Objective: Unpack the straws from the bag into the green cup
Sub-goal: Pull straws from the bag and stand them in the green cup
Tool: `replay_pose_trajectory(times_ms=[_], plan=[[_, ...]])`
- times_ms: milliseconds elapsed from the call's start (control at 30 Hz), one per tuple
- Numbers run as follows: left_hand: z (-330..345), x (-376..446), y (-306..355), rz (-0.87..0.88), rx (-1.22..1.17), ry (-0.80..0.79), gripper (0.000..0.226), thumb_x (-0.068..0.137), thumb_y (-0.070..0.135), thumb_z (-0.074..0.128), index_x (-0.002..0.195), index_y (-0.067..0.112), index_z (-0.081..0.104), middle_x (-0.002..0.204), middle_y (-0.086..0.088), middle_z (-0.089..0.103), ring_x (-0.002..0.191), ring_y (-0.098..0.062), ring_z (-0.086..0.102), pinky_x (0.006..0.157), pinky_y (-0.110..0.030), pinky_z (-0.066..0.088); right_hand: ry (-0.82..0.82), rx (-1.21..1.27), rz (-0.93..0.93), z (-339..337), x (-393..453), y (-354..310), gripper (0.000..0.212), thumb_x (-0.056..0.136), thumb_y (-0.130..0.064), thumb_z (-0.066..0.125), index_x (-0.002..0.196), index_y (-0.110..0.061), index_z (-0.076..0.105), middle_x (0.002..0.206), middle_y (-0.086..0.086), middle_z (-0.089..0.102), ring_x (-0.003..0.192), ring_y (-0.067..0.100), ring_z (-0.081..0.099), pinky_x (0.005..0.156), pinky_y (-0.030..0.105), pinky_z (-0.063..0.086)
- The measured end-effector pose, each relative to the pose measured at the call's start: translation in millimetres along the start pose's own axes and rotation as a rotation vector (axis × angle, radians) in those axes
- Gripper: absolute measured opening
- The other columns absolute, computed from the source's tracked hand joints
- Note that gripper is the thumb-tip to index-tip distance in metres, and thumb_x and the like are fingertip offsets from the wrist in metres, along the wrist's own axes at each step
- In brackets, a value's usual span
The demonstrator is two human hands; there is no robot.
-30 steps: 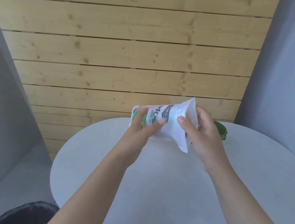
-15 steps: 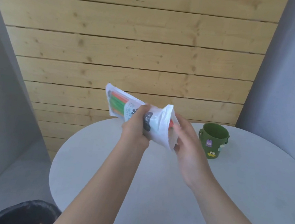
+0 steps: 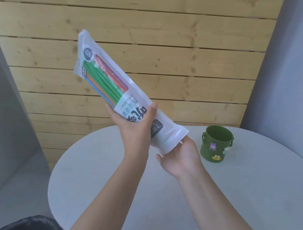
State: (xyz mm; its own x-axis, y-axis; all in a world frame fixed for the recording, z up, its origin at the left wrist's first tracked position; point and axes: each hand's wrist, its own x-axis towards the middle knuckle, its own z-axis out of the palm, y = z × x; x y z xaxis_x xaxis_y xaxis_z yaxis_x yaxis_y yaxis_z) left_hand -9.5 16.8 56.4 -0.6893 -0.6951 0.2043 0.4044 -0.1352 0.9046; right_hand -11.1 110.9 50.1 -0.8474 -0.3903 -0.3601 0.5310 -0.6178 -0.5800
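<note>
Both bare forearms come up from the bottom edge, angled in toward each other. The left hand (image 3: 135,130) is raised higher, back of the hand toward the camera, thumb up along the right side and fingers wrapped behind the straw bag (image 3: 119,89), gripping it around the lower middle. The right hand (image 3: 181,158) sits lower and just to the right, wrist bent back, palm turned up under the bag's open bottom end. Its fingers go in under the plastic, so I can't tell whether they're pinching anything; only the thumb tip pokes out on the left.
</note>
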Motion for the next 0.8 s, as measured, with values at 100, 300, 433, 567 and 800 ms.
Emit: replay_pose_trajectory(times_ms=[100,300,433,567,800], plan=[[-1,0,-1,0.043,0.02,-0.012,0.118,0.063,0.038,0.083,0.151,0.041,0.004,0.147,0.011,0.038,0.124,-0.002,0.052,0.095,-0.023,0.048,0.002,0.043,0.01,3,2,2,0.029,0.089,-0.012,0.035,0.094,-0.015,0.063,0.096,0.003,0.07,0.102,0.022,0.056,0.094,0.03,0.03],[-1,7,2,0.032,-0.073,0.022,0.119,0.065,0.033,0.083,0.152,0.036,0.002,0.146,0.012,0.04,0.119,0.004,0.054,0.086,-0.013,0.05,0.052,0.126,0.013,-2,10,-1,0.041,0.093,-0.011,0.03,0.056,-0.01,0.05,0.075,0.005,0.05,0.072,0.021,0.044,0.072,0.028,0.028],[-7,14,5,0.07,-0.058,0.056,0.118,0.066,0.03,0.083,0.152,0.034,0.002,0.145,0.012,0.04,0.118,0.005,0.054,0.091,-0.017,0.049,0.065,0.066,-0.006,-2,9,-3,0.034,0.098,-0.025,0.034,0.087,-0.004,0.058,0.094,0.015,0.06,0.093,0.032,0.056,0.102,0.045,0.035],[-13,20,6,0.056,-0.06,0.074,0.119,0.068,0.029,0.083,0.153,0.033,0.0,0.148,0.009,0.037,0.123,-0.002,0.053,0.096,-0.023,0.047,0.106,-0.089,-0.059,-5,6,-6,0.03,0.096,-0.025,0.043,0.087,-0.001,0.059,0.088,0.018,0.063,0.086,0.039,0.062,0.085,0.048,0.05],[-12,16,2,-0.001,-0.1,0.135,0.123,0.067,0.027,0.085,0.153,0.033,-0.004,0.144,0.014,0.038,0.119,0.003,0.053,0.089,-0.016,0.046,0.27,-0.712,-0.476,-3,5,-1,0.032,0.089,-0.025,0.046,0.059,-0.012,0.048,0.055,0.007,0.052,0.04,0.018,0.045,0.039,0.019,0.026]])
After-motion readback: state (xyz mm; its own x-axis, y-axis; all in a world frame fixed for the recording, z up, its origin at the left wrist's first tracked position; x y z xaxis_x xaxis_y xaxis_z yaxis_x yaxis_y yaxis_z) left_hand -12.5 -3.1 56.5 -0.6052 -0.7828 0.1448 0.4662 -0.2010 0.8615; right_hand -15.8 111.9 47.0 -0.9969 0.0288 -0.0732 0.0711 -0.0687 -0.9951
